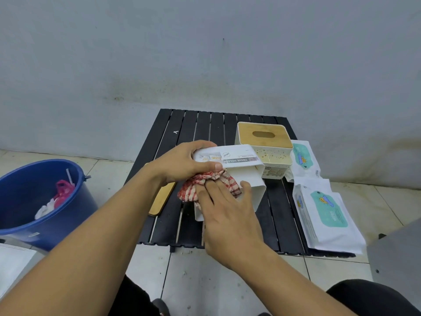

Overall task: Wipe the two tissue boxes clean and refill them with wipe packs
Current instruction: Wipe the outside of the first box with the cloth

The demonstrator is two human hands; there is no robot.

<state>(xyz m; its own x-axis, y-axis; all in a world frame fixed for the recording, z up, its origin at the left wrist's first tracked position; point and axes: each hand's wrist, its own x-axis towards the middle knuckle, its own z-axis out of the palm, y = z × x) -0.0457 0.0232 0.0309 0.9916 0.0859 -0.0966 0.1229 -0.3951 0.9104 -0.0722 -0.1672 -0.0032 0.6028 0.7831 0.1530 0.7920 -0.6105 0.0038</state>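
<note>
Head view: both hands meet over the middle of the black slatted table [205, 124], working on one white tissue box [249, 182]. The box is lidless and tipped over. The left hand [182, 163] clamps its left end: the fingers curl over the far edge and the thumb lies across a paper sleeve [239, 158] printed "TISSUE HOLDER" that wraps the box. The right hand [227, 215] lies just below the left, nearly touching it. Its fingers are laid out fairly straight on a bunched red-and-white checked cloth [205, 185], pressing it against the box, and its thumb is spread out onto the box's white side. The cloth sits between the two hands, directly under the left thumb.

The second tissue box [273, 158], spotted and with a slotted bamboo top, stands upright just beyond the held box, past the right hand's fingertips. A loose bamboo lid [163, 199] lies flat on the table under the left wrist. Two wipe packs lie out to the right of the right hand: the near wipe pack [328, 213] is level with the right wrist at the table's edge, and the far wipe pack [303, 159] is beside the second box. A blue bucket [57, 226] holding pink and white scraps stands on the tiled floor well off to the left of the left forearm.
</note>
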